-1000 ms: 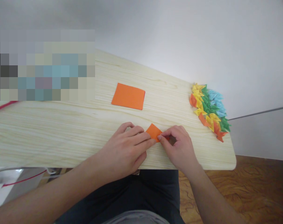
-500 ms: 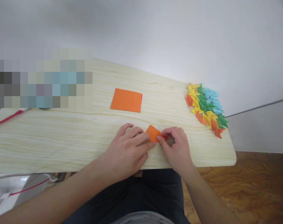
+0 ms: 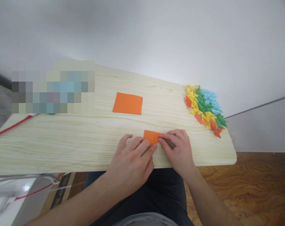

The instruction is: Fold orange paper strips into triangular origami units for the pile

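A small piece of orange paper, partly folded with a crease line showing, lies on the wooden table near its front edge. My left hand holds its left and near side down, thumb and fingertips on the paper. At the paper's right end, the thumb and index finger of my right hand are closed in a pinch on it. Both hands cover parts of its edges. Beyond them rests a stack of flat orange paper sheets.
On the right of the table stand several folded paper pieces in yellow, green, blue and orange. A pixelated patch hides the far left. A red cable crosses the left edge, and a white wall rises behind.
The orange paper has turned from a corner-up position to a straighter edge, and a crease line now shows near my right fingertips. Both hands stay on it. The view has shifted slightly.
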